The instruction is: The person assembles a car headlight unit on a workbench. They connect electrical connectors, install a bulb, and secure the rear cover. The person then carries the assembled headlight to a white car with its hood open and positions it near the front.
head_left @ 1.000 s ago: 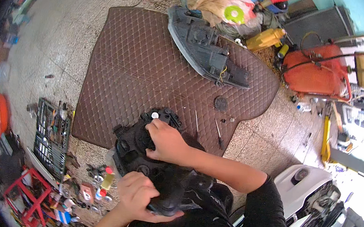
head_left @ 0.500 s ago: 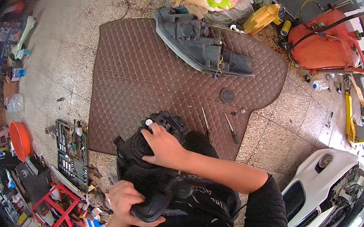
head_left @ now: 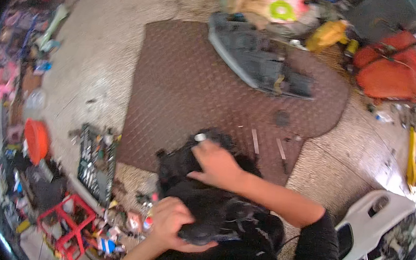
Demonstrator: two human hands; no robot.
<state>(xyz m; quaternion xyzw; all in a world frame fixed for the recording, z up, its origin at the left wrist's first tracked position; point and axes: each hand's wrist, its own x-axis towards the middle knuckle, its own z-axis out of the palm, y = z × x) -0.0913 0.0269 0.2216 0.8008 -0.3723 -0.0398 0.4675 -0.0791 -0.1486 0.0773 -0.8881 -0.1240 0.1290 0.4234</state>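
Note:
A black headlight lies in my lap with its back side up, blurred by motion. My left hand is closed around its near end, thumb below and fingers on top. Across the far part lies my right hand, bent over the housing with the thumb apart from the fingers. Its fingertips are beside a small white round cap; whether they touch it I cannot tell. A second headlight rests at the far side of the brown quilted mat.
Two screwdrivers and a dark round cover lie on the mat. An open socket set, a red frame and an orange basin are left. A white car bumper stands right, a red machine far right.
The whole view has shifted, so mat, headlights and hands appear farther right, with more blur. Both hands keep about the same places on the headlight.

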